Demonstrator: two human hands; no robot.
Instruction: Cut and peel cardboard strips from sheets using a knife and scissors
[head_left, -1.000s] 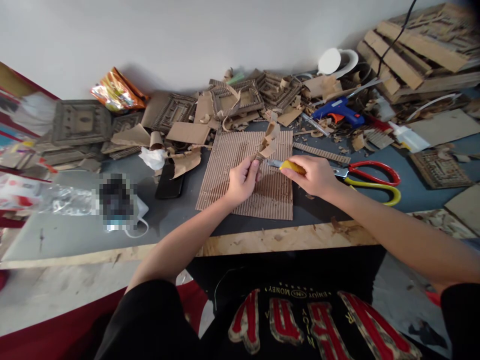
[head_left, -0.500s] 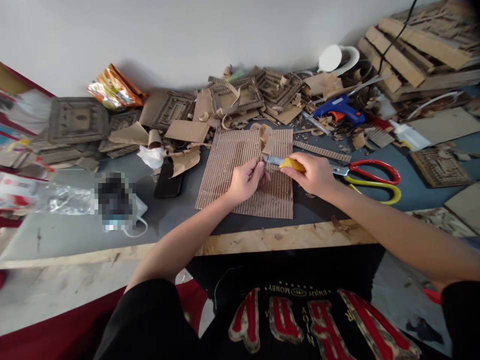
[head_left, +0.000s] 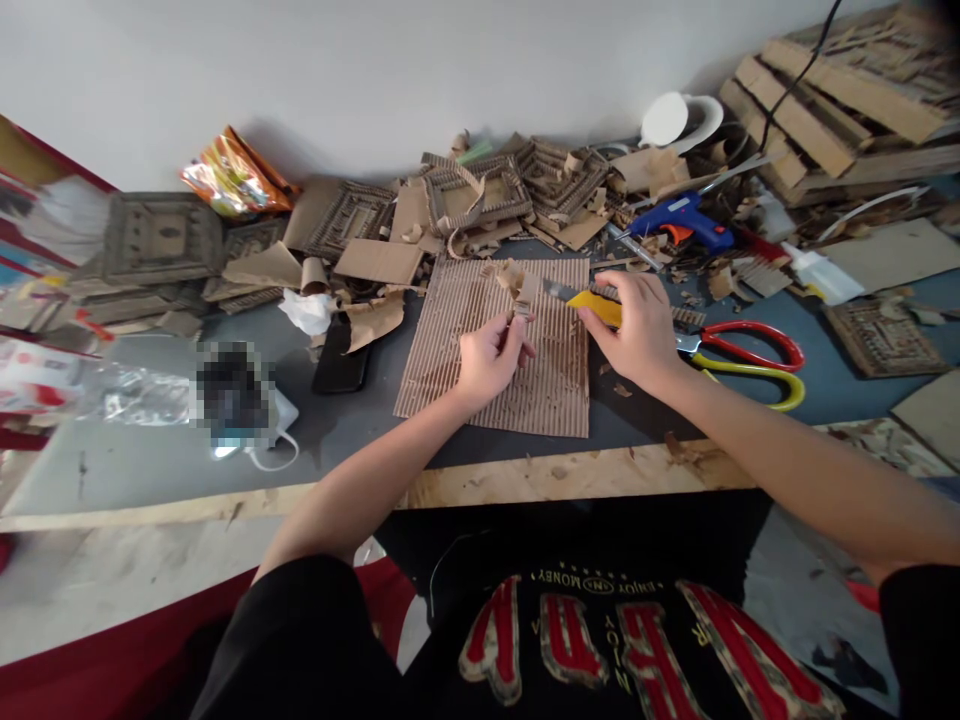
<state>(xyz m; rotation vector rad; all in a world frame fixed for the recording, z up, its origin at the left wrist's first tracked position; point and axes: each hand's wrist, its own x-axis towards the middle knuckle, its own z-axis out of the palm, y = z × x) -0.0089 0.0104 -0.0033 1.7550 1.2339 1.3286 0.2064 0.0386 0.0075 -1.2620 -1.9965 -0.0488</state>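
Over the corrugated cardboard sheet, my left hand pinches a small cardboard piece between thumb and fingers. Its fingers are closed, and part of the piece is hidden by them. My right hand is wrapped around a yellow utility knife. The knife's blade points left, a short way apart from the piece. Curled paper scraps lie on the sheet behind the left hand.
Red-and-yellow-handled scissors lie to the right, partly behind my right wrist. At the back are a blue glue gun and cardboard frames. A black phone rests left of the sheet. Stacked cardboard pieces stand back right.
My right hand has drawn the knife rightward, so its blade is now apart from my left hand. The left hand stays nearly in place with the piece.
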